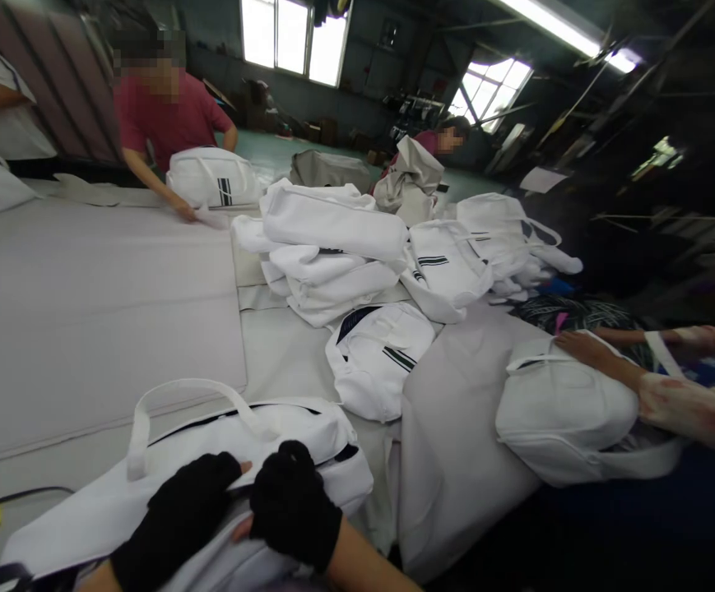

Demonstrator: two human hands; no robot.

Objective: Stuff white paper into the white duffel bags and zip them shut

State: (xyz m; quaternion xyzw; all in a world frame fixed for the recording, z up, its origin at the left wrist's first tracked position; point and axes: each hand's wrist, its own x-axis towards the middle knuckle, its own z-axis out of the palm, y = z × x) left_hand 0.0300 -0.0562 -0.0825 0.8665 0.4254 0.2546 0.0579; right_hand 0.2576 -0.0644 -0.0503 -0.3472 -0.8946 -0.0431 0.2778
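Black-gloved left hand (181, 516) | right hand (295, 506) | both curled, gripping white bag (193, 446)

There're 2 blk-gloved hands (295, 503), min. 7 wht bags (311, 423), 4 other ppl (141, 115) & 2 windows (294, 37).

Left hand (188, 511) and right hand (295, 506), both black-gloved, are curled close together.

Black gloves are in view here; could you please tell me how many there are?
2: one on the person's left hand, one on the right hand, both at the nearest white bag. Some other people's hands are out of sight, so more may be hidden.
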